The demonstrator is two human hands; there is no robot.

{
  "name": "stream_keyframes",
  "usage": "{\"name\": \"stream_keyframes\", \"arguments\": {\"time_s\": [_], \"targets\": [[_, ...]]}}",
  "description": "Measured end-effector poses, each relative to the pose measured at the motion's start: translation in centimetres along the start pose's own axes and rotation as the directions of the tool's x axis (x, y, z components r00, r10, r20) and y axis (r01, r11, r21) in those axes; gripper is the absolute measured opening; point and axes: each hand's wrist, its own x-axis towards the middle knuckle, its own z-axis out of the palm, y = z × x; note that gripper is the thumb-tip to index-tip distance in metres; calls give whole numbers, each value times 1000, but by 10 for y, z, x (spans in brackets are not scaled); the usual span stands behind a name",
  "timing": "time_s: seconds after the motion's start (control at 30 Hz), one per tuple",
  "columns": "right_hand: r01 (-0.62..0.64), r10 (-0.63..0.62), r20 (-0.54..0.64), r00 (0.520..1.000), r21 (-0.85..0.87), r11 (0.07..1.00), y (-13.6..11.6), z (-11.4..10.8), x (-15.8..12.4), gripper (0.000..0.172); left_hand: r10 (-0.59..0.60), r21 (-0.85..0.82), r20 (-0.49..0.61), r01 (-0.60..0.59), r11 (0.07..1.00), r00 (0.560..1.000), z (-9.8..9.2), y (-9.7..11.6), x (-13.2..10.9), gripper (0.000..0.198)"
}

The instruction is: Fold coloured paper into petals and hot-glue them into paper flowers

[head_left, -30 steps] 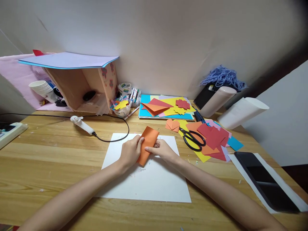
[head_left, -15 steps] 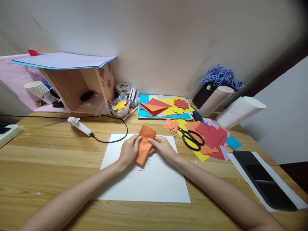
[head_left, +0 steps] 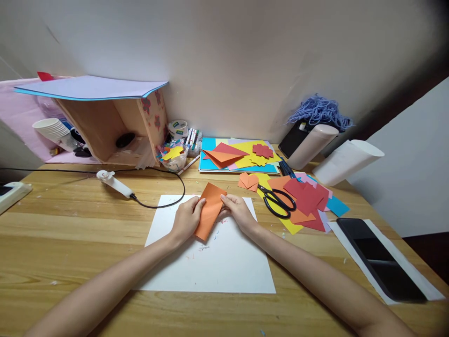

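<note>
An orange piece of folded paper [head_left: 209, 213] is held tilted above a white sheet [head_left: 210, 271] on the wooden table. My left hand [head_left: 186, 216] grips its left edge, thumb on top and fingers hidden beneath. At the upper right edge, my right hand [head_left: 239, 211] pinches the paper between thumb and fingers. Small colored paper scraps lie on the white sheet below. Black-handled scissors [head_left: 279, 202] rest to the right of my right hand, beside an orange paper heart [head_left: 248, 181].
Red, orange and yellow paper pieces [head_left: 307, 199] lie at right, near a phone [head_left: 380, 260]. A white glue gun [head_left: 114, 184] with a black cord is at left. Behind stand a cardboard box [head_left: 154, 121], a tub of scraps [head_left: 174, 161] and a colored paper stack [head_left: 206, 164].
My right thumb has moved up and right along the paper to its upper right edge. The left hand keeps its hold. The whole view has shifted slightly.
</note>
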Motion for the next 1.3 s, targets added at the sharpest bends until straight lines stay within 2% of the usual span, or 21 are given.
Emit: {"name": "stream_keyframes", "arguments": {"time_s": [0.2, 0.3, 0.6, 0.7, 0.83, 0.9, 0.97, 1.13, 1.2, 1.3], "targets": [[56, -65, -87, 994, -100, 993, 1, -3, 1, 32, -33, -22, 0, 33, 999, 999, 0, -1, 0, 34], [60, -70, -106, 992, -88, 994, 1, -4, 2, 30, -32, -25, 0, 32, 999, 999, 0, -1, 0, 36], [48, -46, -72, 996, 26, 998, -2, -2, 2, 36, -36, -21, 8, 36, 999, 999, 1, -1, 0, 36], [35, -35, 15, 999, -20, 999, -5, 0, -2, 36, -39, -55, -21, 38, 998, 999, 0, 0, -1, 35], [-49, 73, 175, 982, -138, 989, -6, 6, -7, 37, -48, -140, -31, 44, 989, 998, 0, 0, -1, 35], [-60, 83, 157, 984, -144, 988, -5, 8, -7, 34, -67, -180, -22, 62, 982, 998, 1, -1, -1, 36], [-56, 70, 86, 994, -158, 986, -2, 8, -6, 33, -84, -223, 4, 83, 971, 996, 2, -2, 0, 37], [-57, 57, -9, 998, -166, 985, -1, 6, -3, 32, -100, -298, 133, 136, 945, 986, 1, -3, 3, 36], [-53, 54, -1, 999, -171, 984, -2, 5, -4, 33, -113, -288, 122, 144, 947, 986, 0, -3, 4, 36], [-67, 82, 92, 992, -154, 986, -3, 6, -4, 32, -123, -284, 73, 138, 949, 990, -1, -2, 4, 36]]}}
